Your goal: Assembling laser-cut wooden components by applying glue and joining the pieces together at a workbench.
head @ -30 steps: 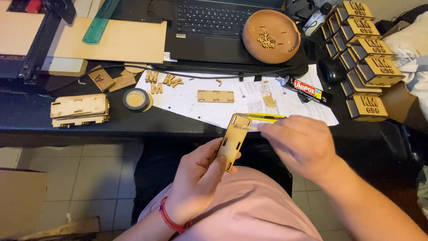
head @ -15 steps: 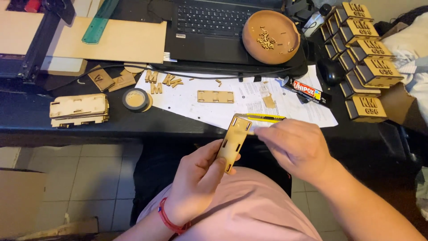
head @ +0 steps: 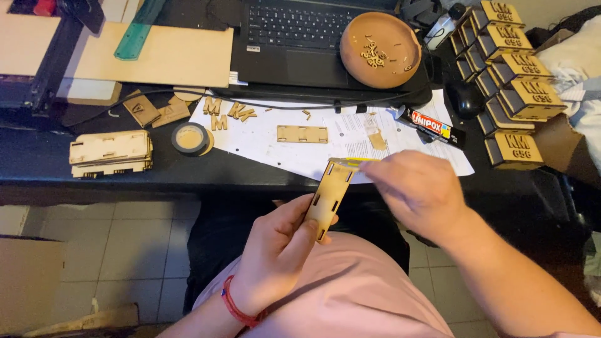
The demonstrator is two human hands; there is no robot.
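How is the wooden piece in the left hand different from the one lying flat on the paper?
The held wooden piece is tilted, pinched in the left hand over the lap; the flat wooden piece lies untouched on the paper. The right hand touches only the held one. Both are pale, slotted strips.

left hand (head: 275,263) holds a slotted wooden panel (head: 328,197); right hand (head: 416,191) presses a yellow tube (head: 354,161) against its top.

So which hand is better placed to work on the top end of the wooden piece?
Right. The right hand is already at the top end of the wooden piece with a yellow tool, while the left hand grips it lower down.
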